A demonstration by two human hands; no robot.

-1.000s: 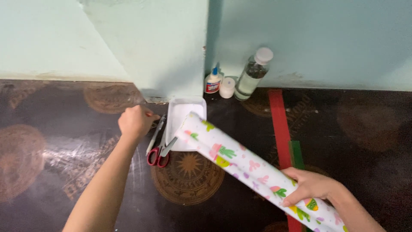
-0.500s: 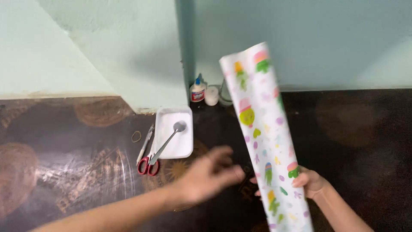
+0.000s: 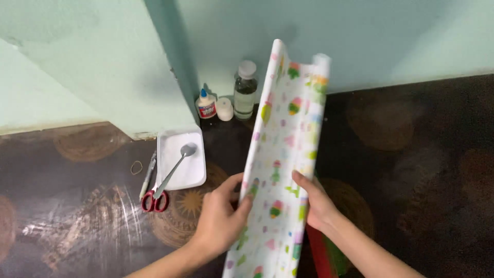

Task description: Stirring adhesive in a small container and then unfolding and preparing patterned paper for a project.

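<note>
Now both my hands are on the roll of wrapping paper (image 3: 280, 154), white with small coloured shapes; my left hand (image 3: 222, 219) grips its left edge with thumb and fingers curled round the loose flap, and my right hand (image 3: 314, 203) clasps the right edge, fingers closed on the paper. The roll stands nearly upright between my hands, its long axis running from low near my wrists up and away from me toward the pale green wall (image 3: 103, 62), leaning a little to the right at the top; the top end is partly unfurled, so the sheet opens like a trough. Both hands sit at about the same height on the lower half, so neither is clearly nearer; the free upper length lies straight ahead of them.

Off to the left of my left hand, on the dark patterned floor (image 3: 422, 170), lie red-handled scissors (image 3: 154, 198), a pen (image 3: 148, 174) and a rubber band (image 3: 136, 167), with a white tray (image 3: 180, 177) holding a spoon (image 3: 177, 164); beyond, against the wall, a glue bottle (image 3: 206, 107), a small white pot (image 3: 224, 109) and a clear bottle (image 3: 245, 90).

Half a second ago only my right hand held the roll and my left was crossing toward it, blurred; a second ago the left was by the scissors and the roll lay slanted low.
</note>
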